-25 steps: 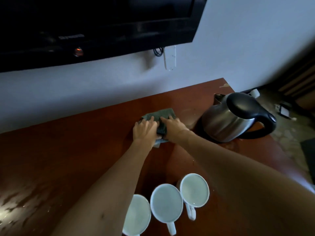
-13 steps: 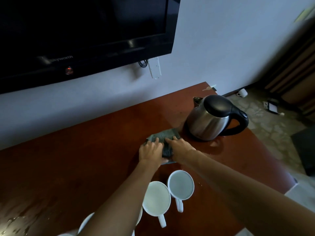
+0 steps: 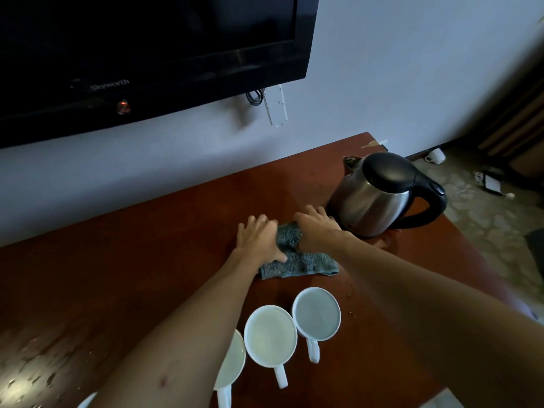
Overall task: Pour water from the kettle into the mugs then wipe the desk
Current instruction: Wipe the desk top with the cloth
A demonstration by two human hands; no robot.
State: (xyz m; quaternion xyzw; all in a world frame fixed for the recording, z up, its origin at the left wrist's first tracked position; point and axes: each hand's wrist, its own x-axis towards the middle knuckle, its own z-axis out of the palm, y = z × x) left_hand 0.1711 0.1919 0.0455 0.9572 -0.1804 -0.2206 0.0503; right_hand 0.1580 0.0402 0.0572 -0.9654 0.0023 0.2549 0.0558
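Nearest, along the bottom of the frame, three white mugs stand in a close row on the desk [image 3: 117, 260]: the left mug [image 3: 232, 365] half hidden under the left forearm, the middle mug [image 3: 270, 334] and the right mug [image 3: 317, 313], each apparently filled. They sit just beside the near edge of the towel [image 3: 297, 260], so a backward wiping stroke or a dropped forearm could, I judge, knock one and spill fresh water over wood that is being dried. Above them, mid-frame, both hands press on the grey-green towel with fingers spread and fairly straight: the left hand [image 3: 259, 240] on its left end, the right hand [image 3: 316, 229] on its upper right. Neither seems to clench the cloth, though the fingertips are partly hidden. Farther back, right of centre, the kettle [image 3: 379, 195] stands upright just beside the right hand; a push toward it could shove it toward the desk's right edge. Droplets at the lower left of the frame remain unwiped and could be missed.
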